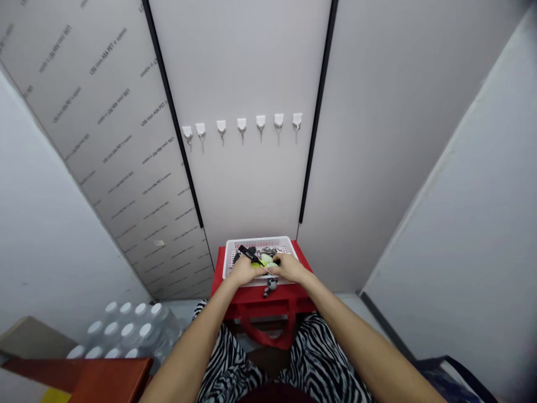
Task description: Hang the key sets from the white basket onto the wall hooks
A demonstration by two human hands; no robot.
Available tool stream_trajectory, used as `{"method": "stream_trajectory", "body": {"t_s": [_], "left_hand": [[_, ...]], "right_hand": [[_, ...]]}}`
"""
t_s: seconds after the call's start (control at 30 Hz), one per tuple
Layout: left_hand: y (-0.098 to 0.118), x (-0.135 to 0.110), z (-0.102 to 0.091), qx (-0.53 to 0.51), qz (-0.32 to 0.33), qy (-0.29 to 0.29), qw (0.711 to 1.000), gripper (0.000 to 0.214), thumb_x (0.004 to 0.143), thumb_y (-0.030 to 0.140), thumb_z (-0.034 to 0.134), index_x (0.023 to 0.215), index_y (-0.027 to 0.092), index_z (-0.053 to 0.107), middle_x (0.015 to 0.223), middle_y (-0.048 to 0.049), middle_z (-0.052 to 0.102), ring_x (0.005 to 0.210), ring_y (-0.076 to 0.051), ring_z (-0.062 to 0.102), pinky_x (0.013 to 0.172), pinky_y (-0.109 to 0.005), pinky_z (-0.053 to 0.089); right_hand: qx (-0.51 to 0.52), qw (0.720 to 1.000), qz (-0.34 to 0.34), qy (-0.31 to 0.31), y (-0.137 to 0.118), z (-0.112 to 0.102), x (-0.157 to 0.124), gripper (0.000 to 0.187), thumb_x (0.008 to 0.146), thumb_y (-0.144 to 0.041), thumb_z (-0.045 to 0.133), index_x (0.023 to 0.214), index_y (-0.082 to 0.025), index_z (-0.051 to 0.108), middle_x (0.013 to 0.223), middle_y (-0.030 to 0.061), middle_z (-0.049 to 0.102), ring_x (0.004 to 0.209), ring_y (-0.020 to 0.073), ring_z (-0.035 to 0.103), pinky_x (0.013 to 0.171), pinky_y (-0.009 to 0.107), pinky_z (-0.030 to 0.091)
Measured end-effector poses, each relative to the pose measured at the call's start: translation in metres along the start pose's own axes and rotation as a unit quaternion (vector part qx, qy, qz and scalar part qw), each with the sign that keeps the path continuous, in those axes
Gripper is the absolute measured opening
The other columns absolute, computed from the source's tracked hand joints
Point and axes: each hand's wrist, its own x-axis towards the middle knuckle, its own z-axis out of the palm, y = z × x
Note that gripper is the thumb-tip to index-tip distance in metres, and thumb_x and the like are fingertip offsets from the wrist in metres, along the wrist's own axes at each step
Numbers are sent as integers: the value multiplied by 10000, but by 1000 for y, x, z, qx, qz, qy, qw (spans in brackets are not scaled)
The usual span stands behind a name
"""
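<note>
A white plastic basket (230, 256) sits on a red stool (255, 299) in front of my knees, holding small dark and pale items. My left hand (243, 271) and my right hand (290, 267) are both over the basket's near edge, fingers curled. Between them is a yellow-green item (263, 262) with a black strap (248, 254) lying across it. A small grey charm (269, 286) hangs below the hands. Which hand holds which part is too small to make out.
A row of several white wall hooks (241, 126) is on the wall panel above. A shrink-wrapped pack of water bottles (126, 330) stands at lower left beside a red-brown tabletop (104, 378). A red bag strap (268, 336) hangs under the stool.
</note>
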Motion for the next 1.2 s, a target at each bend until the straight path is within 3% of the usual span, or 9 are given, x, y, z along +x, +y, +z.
{"method": "stream_trajectory", "body": {"t_s": [0.17,0.3,0.43,0.53,0.7,0.87,1.0,1.07,1.2], "left_hand": [[1,0,-5,-81,-37,-19,996,258,559,164,463,807,148,531,720,-4,564,654,-119,490,619,-222,377],[-1,3,-4,-107,-15,-9,994,305,552,120,449,849,136,518,748,-14,567,674,-111,493,622,-206,379],[-8,6,1,-53,2,-18,998,269,578,197,463,832,128,519,622,0,552,571,-99,478,557,-201,375],[-11,6,3,-62,5,-18,998,240,602,243,453,798,125,526,598,5,541,552,-91,470,542,-195,372],[-2,9,1,-207,-5,-27,978,283,626,267,453,856,109,505,700,-31,561,597,-92,488,593,-216,385],[10,10,3,-292,-19,-39,955,425,571,282,530,948,108,438,608,-10,544,565,-92,491,588,-226,383],[12,10,5,-289,-27,-70,954,250,579,297,510,731,99,529,601,-25,552,551,-95,488,595,-236,384],[11,11,7,-266,-14,-70,961,209,605,303,475,610,103,535,600,-30,559,556,-97,487,607,-237,381],[8,13,10,-260,-25,-37,965,208,639,292,415,622,114,521,634,-27,574,563,-98,498,595,-233,380]], "right_hand": [[147,987,6,60,3,9,-1,152,588,-320,441,616,-171,452,516,-23,513,500,98,475,429,186,283],[410,904,78,96,3,5,1,136,628,-319,388,642,-186,363,467,-40,497,443,104,501,408,199,345],[558,817,88,119,2,-1,0,184,586,-318,461,631,-199,328,501,-36,521,480,124,538,423,218,394],[601,787,79,113,-1,-1,-2,212,562,-317,497,623,-200,331,505,-36,529,502,135,549,438,230,414],[653,742,79,131,-10,0,5,231,544,-298,516,632,-204,325,470,-63,502,473,129,542,434,244,427],[660,734,72,141,-20,-3,14,233,544,-292,530,646,-198,344,480,-63,489,477,114,537,453,241,439],[660,739,68,117,-29,-6,14,244,534,-279,545,646,-193,347,498,-61,493,472,102,533,470,237,439],[653,750,51,93,-32,-7,13,240,528,-271,553,632,-186,354,504,-59,498,477,93,529,487,230,436],[601,796,36,59,-27,-9,17,201,527,-264,552,587,-165,388,478,-64,486,444,61,495,457,188,404]]}}
